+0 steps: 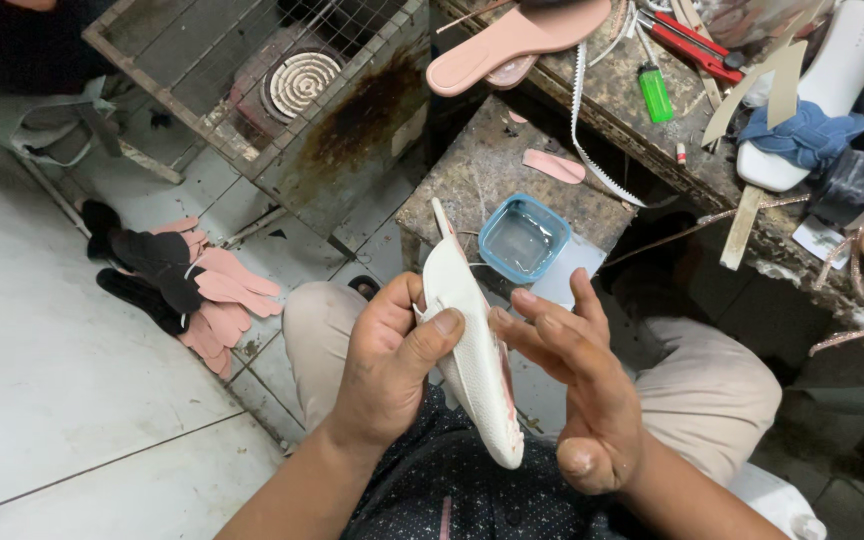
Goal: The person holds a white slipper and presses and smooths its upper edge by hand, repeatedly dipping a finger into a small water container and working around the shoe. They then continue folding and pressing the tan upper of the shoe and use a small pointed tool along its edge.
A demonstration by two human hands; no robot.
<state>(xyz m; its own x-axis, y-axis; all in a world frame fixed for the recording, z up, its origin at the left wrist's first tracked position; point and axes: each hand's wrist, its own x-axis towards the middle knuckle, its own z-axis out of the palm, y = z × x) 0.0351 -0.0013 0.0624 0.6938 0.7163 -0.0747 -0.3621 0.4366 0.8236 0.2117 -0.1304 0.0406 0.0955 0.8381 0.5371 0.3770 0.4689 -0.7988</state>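
Hands are seen low in the middle of the view, above the lap of a seated person in light trousers. A white shoe sole is held on edge between them, its narrow end pointing far and its rounded end near. The left hand is closed on the sole from the left, with the thumb laid across its textured white face and the fingers curled behind it. The right hand is held open just to the right of the sole, its fingers spread and straight, the tips of some of them at or close to the sole's pinkish edge; firm contact cannot be told. Just beyond the sole, a small blue square tub holding a clear liquid is set on a stained, worn surface. A pink cut piece is laid on the same surface, farther off. On a second surface at the far right, a green lighter, red-handled pliers, a white toothed strip, a blue suede piece and a white insole are gathered. A pink flat sandal is laid at the far edge, overhanging the gap. To the left, a wire cage with a coiled heater inside is seen, and pink and black cut pieces are heaped on the tiled floor.
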